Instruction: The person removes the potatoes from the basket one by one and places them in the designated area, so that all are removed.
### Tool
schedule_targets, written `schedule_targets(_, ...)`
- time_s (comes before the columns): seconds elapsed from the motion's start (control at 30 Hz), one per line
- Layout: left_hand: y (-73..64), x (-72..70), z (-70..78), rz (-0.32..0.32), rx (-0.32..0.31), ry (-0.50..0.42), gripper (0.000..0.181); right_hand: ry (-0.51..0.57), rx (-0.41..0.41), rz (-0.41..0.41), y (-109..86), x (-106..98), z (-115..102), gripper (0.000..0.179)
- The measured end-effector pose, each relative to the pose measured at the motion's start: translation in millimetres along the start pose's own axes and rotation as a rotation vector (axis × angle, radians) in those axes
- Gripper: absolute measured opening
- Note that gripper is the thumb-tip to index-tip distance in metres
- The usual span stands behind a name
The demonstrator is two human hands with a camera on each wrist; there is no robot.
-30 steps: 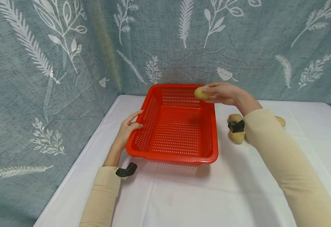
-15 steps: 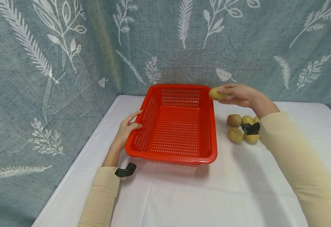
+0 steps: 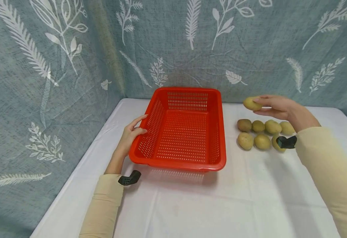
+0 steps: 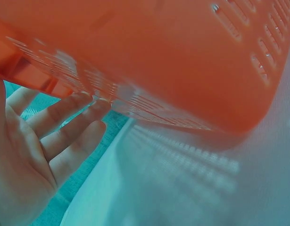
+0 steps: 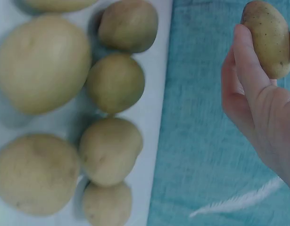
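A red plastic basket with slotted walls stands in the middle of the head view, nothing inside it. My left hand grips its left rim, thumb over the edge; in the left wrist view the fingers of the left hand lie against the outer wall. To the right of the basket, above the cloth, my right hand pinches a yellow-brown potato between thumb and fingers. The right wrist view shows that potato speckled with small dark spots. Below this hand several potatoes lie in two rows.
A white cloth covers the table. Behind and to the left hangs a blue-green curtain with white leaf prints, close to the table's back edge. The right forearm's sleeve reaches across the table's right side.
My right hand has moved right with the potato, from over the basket's back right corner to above the potato rows, which now show more fully. The left hand keeps its hold on the rim.
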State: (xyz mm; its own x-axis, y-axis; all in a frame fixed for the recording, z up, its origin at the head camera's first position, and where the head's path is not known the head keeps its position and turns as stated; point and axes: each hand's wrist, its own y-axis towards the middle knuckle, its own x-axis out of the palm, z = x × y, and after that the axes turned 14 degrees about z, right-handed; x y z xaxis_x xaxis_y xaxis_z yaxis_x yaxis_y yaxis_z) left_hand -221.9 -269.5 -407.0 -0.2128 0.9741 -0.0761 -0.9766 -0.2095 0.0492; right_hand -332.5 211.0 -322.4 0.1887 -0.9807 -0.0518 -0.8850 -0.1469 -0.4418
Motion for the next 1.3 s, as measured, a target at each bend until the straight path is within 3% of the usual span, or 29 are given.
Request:
schedule_targets(0.27, -0.7, 0.6, 1.0, -0.003, 0.006, -0.005, 0.054, 0.005, 0.021, 0.013, -6.0, -25.1, 13.7, 0.079)
schedule_targets(0.53, -1.4, 0.4, 0.1, -0.002, 0.002, -0.010, 0.054, -0.081, -0.006, 0.027, -9.1, -45.8, 28.8, 0.075)
schedule_targets(0.77, -1.7, 0.4, 1.4, 0.001, 0.001, -0.007, 0.054, 0.013, 0.051, 0.039, -13.1, -61.9, 43.7, 0.057)
schedule_targets(0.97, -1.1, 1.5, 2.1, 0.001, 0.003, 0.004, 0.054, -0.012, 0.055, 0.050, -18.3, -77.2, 58.8, 0.079)
schedule_targets(1.3, -1.5, 1.9, 1.7, 0.008, -0.024, -0.008, 0.055, 0.024, 0.093, 0.089, -25.2, -101.3, 85.6, 0.081)
